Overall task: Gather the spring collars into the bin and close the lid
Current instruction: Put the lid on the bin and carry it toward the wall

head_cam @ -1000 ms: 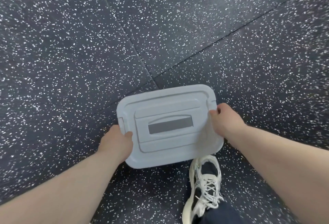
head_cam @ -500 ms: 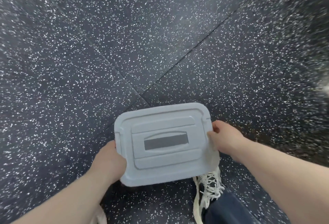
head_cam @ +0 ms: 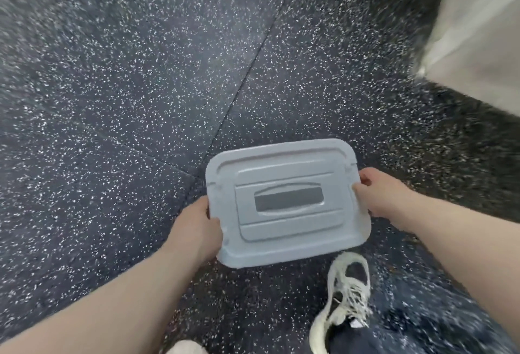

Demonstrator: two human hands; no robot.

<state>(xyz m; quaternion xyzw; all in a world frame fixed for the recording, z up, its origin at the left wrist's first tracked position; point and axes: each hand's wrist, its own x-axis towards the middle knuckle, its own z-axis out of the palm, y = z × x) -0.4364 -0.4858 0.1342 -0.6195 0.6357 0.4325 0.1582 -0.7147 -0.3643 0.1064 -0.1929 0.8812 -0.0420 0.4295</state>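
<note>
Fingers of the right hand curled over the right short edge of the pale grey rectangular plastic lid, thumb side on top, the other fingertips tucked underneath and out of sight. Fingers of the left hand closed on the opposite, left short edge near the near corner, again mostly hidden below the rim. Gripped at both ends, apparently to keep the load level and balanced while carried over the dark speckled rubber floor; lid face up, darker grey recessed handle panel centred between the hands.

Bin beneath the lid entirely covered: no wall visible from this angle, so whether the lid is snapped fully down cannot be told. Spring collars nowhere to be seen; presumably inside, but not confirmable. Judged from the seated lid and no loose collars on the visible floor, task close to finished.

Near and right, a white laced trainer and a dark trouser leg, partly cut off at the near edge; a pale rounded shape at the near edge, probably the other shoe, too cropped to say. Far right, a light blurred surface, smeared by motion and unidentifiable. Whether the lidded bin rests on the floor or hangs clear of it: not certain from above.
</note>
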